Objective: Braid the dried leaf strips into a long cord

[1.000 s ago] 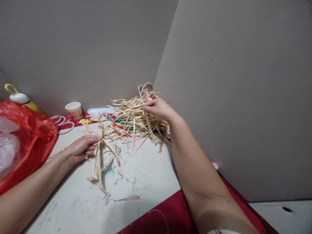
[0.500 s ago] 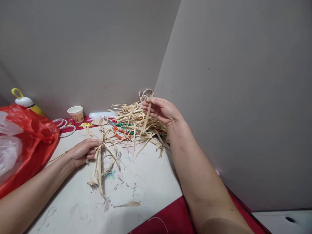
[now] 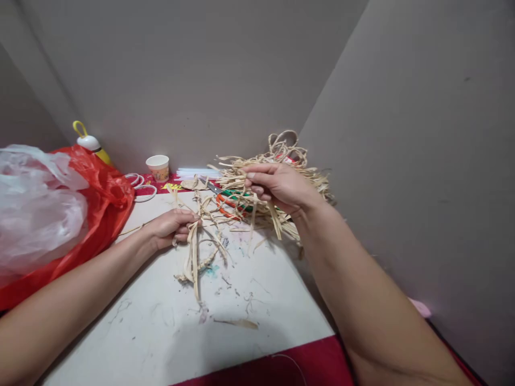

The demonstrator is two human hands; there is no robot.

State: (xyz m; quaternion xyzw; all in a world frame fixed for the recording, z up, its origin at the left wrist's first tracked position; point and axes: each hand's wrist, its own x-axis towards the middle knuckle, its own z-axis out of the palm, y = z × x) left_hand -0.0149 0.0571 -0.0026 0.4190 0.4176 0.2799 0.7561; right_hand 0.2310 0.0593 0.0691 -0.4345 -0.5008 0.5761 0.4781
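Note:
My left hand (image 3: 171, 228) rests low over the white board, thumb and fingers pinched on a braided straw piece (image 3: 196, 252) with loose flat strands hanging toward me. Part of the braid curls on the board to its right. My right hand (image 3: 281, 185) is raised in front of the straw pile (image 3: 317, 179), its thumb and forefinger closed on the end of a pale straw strip (image 3: 276, 220). The strip's middle is hidden by the hand, and its lower part seems to hang below the palm. Scissors (image 3: 227, 206) with orange and green handles lie partly under straw.
A red plastic bag (image 3: 108, 198) and a clear plastic bag (image 3: 44, 209) fill the left. At the back stand a paper cup (image 3: 158, 169) and a yellow-and-white bottle (image 3: 89, 142). White rings (image 3: 145, 194) and pale sticks (image 3: 195, 174) lie nearby. Grey walls (image 3: 193, 80) close the back and right.
The view has turned left, so things sit further right. My right hand has turned palm-down and moved closer to my left hand, with the strip in its pinch. My left hand keeps its grip.

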